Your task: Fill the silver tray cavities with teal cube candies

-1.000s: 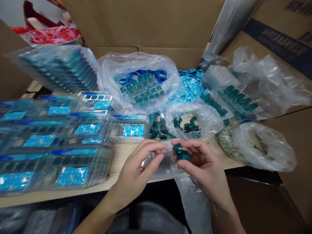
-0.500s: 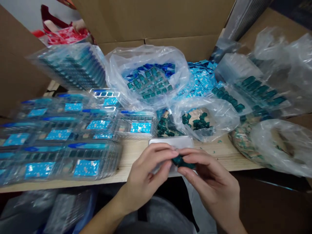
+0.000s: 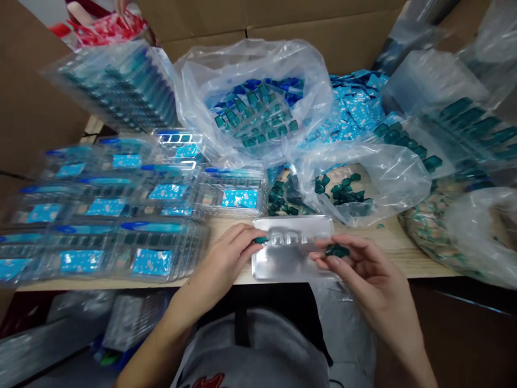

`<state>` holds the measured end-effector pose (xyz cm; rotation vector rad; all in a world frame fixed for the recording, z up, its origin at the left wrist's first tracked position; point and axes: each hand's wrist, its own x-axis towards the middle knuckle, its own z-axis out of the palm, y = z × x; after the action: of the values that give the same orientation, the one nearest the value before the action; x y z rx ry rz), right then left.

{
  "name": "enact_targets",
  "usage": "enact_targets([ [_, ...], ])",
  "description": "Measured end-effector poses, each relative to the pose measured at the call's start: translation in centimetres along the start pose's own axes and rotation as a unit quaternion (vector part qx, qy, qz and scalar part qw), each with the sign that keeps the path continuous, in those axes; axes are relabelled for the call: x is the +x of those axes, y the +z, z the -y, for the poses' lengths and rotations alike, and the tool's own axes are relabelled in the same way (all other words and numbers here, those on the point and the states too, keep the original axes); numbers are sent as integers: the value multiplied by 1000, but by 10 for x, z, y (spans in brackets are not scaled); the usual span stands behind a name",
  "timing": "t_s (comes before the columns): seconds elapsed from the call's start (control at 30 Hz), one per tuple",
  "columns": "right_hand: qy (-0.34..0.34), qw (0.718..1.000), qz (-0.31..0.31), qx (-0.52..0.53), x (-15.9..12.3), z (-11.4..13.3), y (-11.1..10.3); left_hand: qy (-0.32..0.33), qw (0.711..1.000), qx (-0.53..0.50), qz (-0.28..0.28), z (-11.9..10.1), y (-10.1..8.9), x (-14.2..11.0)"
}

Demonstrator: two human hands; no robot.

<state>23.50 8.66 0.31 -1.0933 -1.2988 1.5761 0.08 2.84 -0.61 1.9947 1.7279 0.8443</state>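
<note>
A clear plastic tray (image 3: 291, 264) with a row of moulded slots lies near the table's front edge, between my hands. My left hand (image 3: 228, 258) pinches a dark green false nail (image 3: 261, 240) at the left end of the slots. Over the tray's right side, my right hand (image 3: 367, 264) is closed around a small bunch of green false nails (image 3: 337, 250). Its fingertips hide part of the tray's right end. Just behind the tray, a small open plastic bag (image 3: 399, 172) holds more loose green false nails (image 3: 343, 189).
Stacked clear packs (image 3: 153, 261) with blue packets cover the table's left. A large open bag (image 3: 311, 59) stands at the back beside a heap of blue packets (image 3: 351, 113). Another bag (image 3: 480, 231) sits at right. Someone's hand (image 3: 123, 6) shows at top left by red packets.
My hands have moved apart, left hand leftward and right hand rightward, each keeping green nails. The tray between them is now uncovered. The view has shifted slightly downward.
</note>
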Motion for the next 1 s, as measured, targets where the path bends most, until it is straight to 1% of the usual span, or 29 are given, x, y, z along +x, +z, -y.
enact_targets([
  [0.1,-6,999,-3,-37,-1,0,1,21,999,41,-18,-2,7,0],
  [0.17,-3,997,0,-74,-2,-1,0,41,996,79,-33,-1,9,-2],
  [0.23,-4,996,-1,-85,-2,-3,0,53,993,95,-38,2,10,-5],
  [0.33,-3,998,16,-67,-2,-6,1,54,992,98,-51,5,11,-6],
  [0.43,-6,999,28,-26,-1,-7,7,74,984,147,-67,6,15,-2],
  [0.5,-14,1000,20,-1,0,-7,11,89,976,191,-60,5,18,1],
  [0.6,-16,1000,26,-9,1,-4,14,99,968,225,-54,7,19,0],
  [0.67,-16,999,41,-20,0,-2,16,97,971,211,-54,10,20,-4],
  [0.73,-27,998,45,-25,-2,0,18,80,981,168,-58,10,19,-8],
  [0.8,-46,998,35,-22,-4,2,21,57,990,104,-73,5,17,-11],
  [0.87,-62,998,32,-9,-6,4,25,50,994,32,-90,-7,13,-11],
  [0.93,-72,996,43,-6,-8,6,28,80,991,-33,-98,-20,8,-8],
  [1.0,-78,995,58,-33,-8,7,30,119,985,-72,-101,-30,6,-4],
])
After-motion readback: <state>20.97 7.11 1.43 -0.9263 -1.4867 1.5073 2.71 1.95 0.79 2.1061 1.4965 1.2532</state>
